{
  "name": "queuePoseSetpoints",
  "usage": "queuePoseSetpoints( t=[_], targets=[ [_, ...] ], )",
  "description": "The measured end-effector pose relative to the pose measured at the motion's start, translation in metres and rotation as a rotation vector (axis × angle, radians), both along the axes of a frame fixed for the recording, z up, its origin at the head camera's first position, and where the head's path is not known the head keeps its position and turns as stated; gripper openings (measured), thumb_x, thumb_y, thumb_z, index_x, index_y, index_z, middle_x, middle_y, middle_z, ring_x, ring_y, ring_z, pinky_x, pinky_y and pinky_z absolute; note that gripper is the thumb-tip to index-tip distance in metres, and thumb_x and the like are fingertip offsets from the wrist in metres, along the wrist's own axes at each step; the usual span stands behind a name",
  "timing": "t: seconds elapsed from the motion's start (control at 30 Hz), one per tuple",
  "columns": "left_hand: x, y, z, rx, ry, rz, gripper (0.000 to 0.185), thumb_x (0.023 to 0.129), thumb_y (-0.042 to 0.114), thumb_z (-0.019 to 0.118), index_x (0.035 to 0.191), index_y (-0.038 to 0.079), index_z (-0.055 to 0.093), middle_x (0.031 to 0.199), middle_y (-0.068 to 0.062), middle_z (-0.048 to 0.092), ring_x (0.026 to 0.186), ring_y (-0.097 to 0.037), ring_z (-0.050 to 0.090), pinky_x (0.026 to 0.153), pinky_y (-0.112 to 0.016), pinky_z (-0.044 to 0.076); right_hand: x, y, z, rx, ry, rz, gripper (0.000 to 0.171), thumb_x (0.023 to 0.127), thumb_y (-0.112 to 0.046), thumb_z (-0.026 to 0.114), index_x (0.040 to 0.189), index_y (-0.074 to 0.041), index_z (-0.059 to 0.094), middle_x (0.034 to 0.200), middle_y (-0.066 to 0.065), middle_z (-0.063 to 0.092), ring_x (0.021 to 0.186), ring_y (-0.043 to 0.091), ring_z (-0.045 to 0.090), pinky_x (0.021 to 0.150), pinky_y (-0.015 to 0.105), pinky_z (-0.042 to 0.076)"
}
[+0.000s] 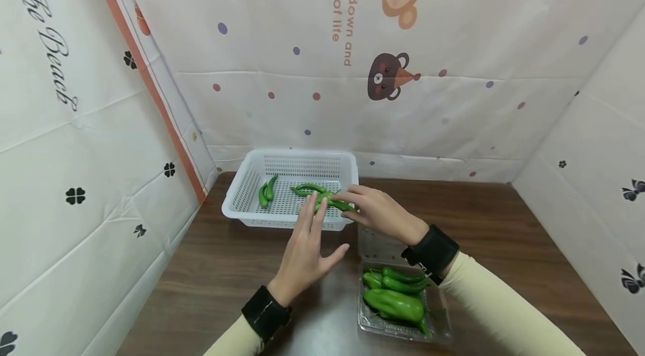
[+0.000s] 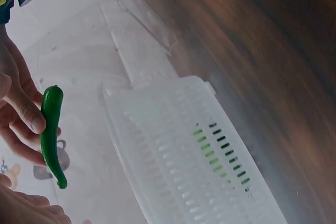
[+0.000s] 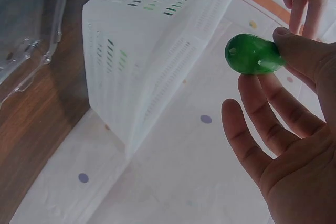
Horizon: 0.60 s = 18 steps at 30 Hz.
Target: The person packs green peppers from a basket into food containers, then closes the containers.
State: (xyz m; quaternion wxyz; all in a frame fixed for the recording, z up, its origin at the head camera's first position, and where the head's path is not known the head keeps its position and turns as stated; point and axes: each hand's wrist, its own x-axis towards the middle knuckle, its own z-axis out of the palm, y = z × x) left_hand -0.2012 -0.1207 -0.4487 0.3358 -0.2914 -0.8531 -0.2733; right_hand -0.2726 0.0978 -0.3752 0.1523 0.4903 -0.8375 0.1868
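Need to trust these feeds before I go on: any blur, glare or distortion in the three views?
Head view: evenly lit, wide-angle bend at the walls, sharp on the white basket and the clear tray. Left wrist view: washed out and hazy, but the green pepper reads clearly. Right wrist view: the pepper's end shows small glare spots, and the right hand is near and slightly soft.

A dark wooden table carries everything, walled in by white printed sheets: the back sheet shows coloured dots, a brown cartoon bear and orange lettering, while the left sheet has black clovers and script. The right sheet bears small dark motifs, perhaps butterflies. An orange stripe runs down the left corner.
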Motion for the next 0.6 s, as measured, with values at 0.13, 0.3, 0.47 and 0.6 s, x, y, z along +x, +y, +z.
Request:
queuePoseSetpoints(
  t=[0.13,0.3,0.47,0.6],
  targets=[
    [0.005,0.003,-0.005,0.0,-0.002,-0.02,0.103,0.088,0.045,0.077,0.161,-0.003,0.023,0.167,-0.024,0.017,0.153,-0.042,0.023,0.119,-0.06,0.028,0.007,0.008,-0.005,0.005,-0.027,-0.019,0.045,0.09,-0.012,0.081,0.133,-0.014,0.068,0.111,0.003,0.068,0.087,0.013,0.066,0.069,0.027,0.053],
    [0.01,0.007,-0.01,-0.008,-0.022,-0.036,0.104,0.088,0.046,0.078,0.16,-0.005,0.023,0.168,-0.024,0.017,0.153,-0.042,0.022,0.12,-0.056,0.028,0.016,0.021,-0.008,-0.008,-0.029,-0.024,0.046,0.088,-0.012,0.082,0.133,-0.012,0.068,0.106,0.001,0.066,0.084,0.011,0.063,0.069,0.026,0.053],
    [0.012,0.01,-0.01,-0.012,-0.048,-0.073,0.106,0.086,0.047,0.079,0.161,-0.003,0.022,0.168,-0.023,0.016,0.154,-0.04,0.022,0.12,-0.056,0.028,0.022,0.035,-0.008,-0.027,-0.018,-0.045,0.048,0.086,-0.01,0.083,0.132,-0.013,0.068,0.107,0.0,0.067,0.086,0.009,0.063,0.069,0.026,0.054],
    [0.013,0.013,-0.011,-0.022,-0.068,-0.13,0.109,0.085,0.046,0.081,0.161,-0.004,0.02,0.168,-0.023,0.018,0.152,-0.041,0.026,0.121,-0.054,0.028,0.031,0.047,-0.01,-0.04,-0.005,-0.07,0.048,0.084,-0.009,0.085,0.13,-0.011,0.069,0.105,0.001,0.066,0.082,0.009,0.062,0.066,0.027,0.053]
  ],
)
